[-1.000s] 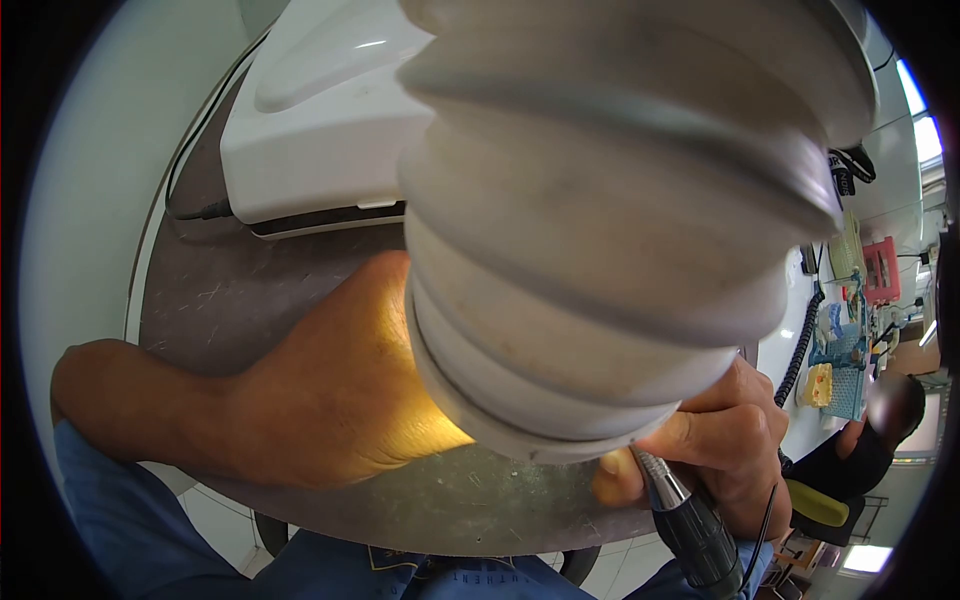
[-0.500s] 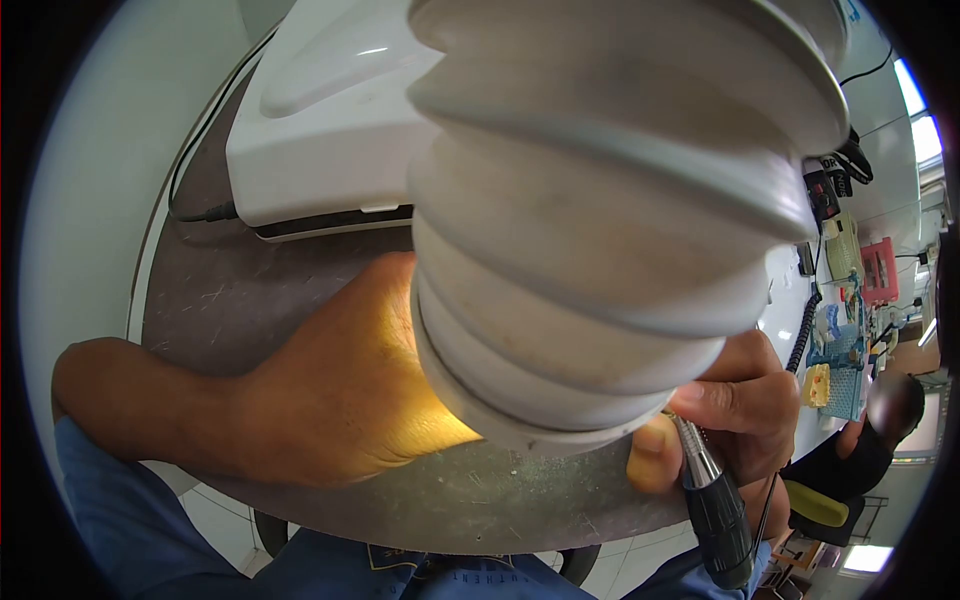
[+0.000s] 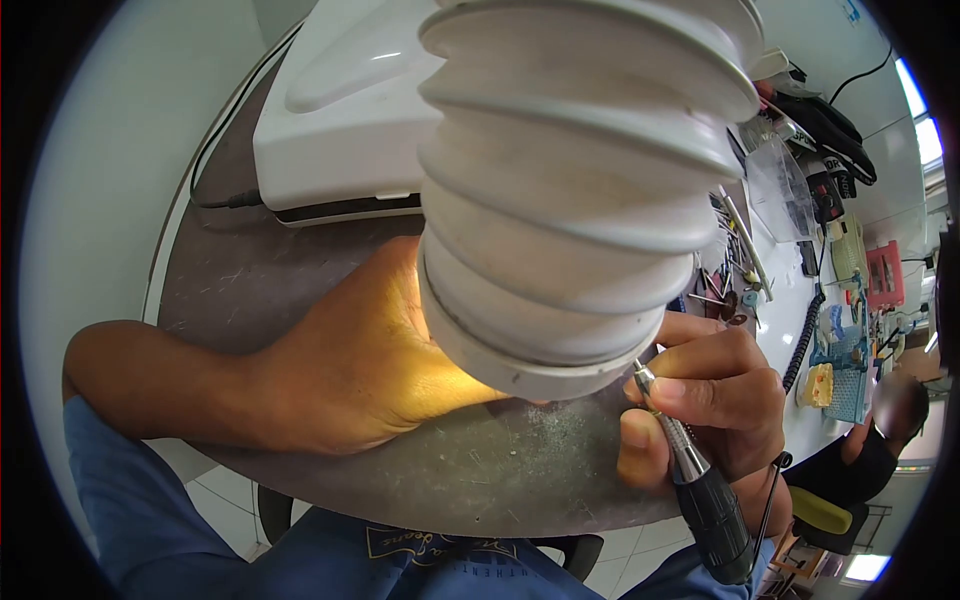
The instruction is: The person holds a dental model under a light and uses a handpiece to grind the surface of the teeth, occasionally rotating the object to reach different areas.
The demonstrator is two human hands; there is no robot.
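Tabletop (image 3: pixel 230 270): dark, matte and scratched, curved along its near edge, with pale dust (image 3: pixel 562 440) scattered there.
Hose (image 3: pixel 570 190): white, thick and deeply ribbed, ending in a smooth round collar.
Machine casing (image 3: pixel 340 155): glossy white, rounded, dark strip along its base.
Left hand (image 3: pixel 380 350): fingers hidden behind the hose; cannot tell its grip.
Right hand (image 3: pixel 715 400): closed, pen-fashion, around the handpiece (image 3: pixel 715 520).
Handpiece: textured silver neck, black grooved barrel, slanting, upper end just beside the collar.
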